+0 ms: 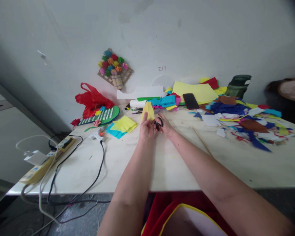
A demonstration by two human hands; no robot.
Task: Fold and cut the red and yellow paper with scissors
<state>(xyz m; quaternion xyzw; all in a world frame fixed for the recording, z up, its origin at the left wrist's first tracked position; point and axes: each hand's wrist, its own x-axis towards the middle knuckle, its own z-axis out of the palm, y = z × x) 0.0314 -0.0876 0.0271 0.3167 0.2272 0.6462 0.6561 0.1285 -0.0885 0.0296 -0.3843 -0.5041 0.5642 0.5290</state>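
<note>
My left hand (147,128) is closed on a folded piece of yellow paper (148,109), which points up and away above the table. Close beside it, my right hand (165,126) grips a pair of scissors (159,123) by their black handles. The blades are hidden behind the fingers and the paper, so I cannot tell whether they touch it. Left of my hands lie yellow paper sheets (125,124) on top of blue paper (115,131). Beyond them rests a stack of blue paper pieces (164,101).
A phone (190,101) lies near large yellow sheets (194,91). Paper scraps (254,126) and a green bottle (238,86) occupy the right. A thin stick (202,141) lies by my right forearm. At left are a glue gun (97,136), a power strip (48,160) and a red bag (93,100).
</note>
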